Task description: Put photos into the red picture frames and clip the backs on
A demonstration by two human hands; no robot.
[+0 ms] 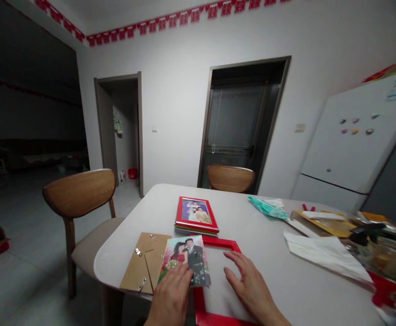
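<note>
Fingertips of the left hand (pixel 172 294) press flat on the lower edge of a printed photograph (pixel 185 260); nothing is pinched, the fingers lying together on the paper. Right hand (pixel 250 285) rests palm down, fingers loosely spread, on the pane inside the empty red frame (pixel 225 243), holding nothing.

Landmark: the empty red frame, at the near edge of a pale table (pixel 252 226).

- Empty red frame: lies flat, long axis running away from the person.
- Cardboard backing board (pixel 143 260): just left of the frame, flat, small metal clips visible.
- Photograph: overlaps the frame's left rail and the backing board, tilted slightly, long axis running away from the person; shows a couple with flowers, glossy. It lies directly under the left hand, so that hand is nearer; the frame opening sits to its right, under the right hand.
- Second red frame (pixel 196 213): just beyond the empty one, already holding a picture.
- White paper sheet (pixel 323 256): well right of the frame.
</note>
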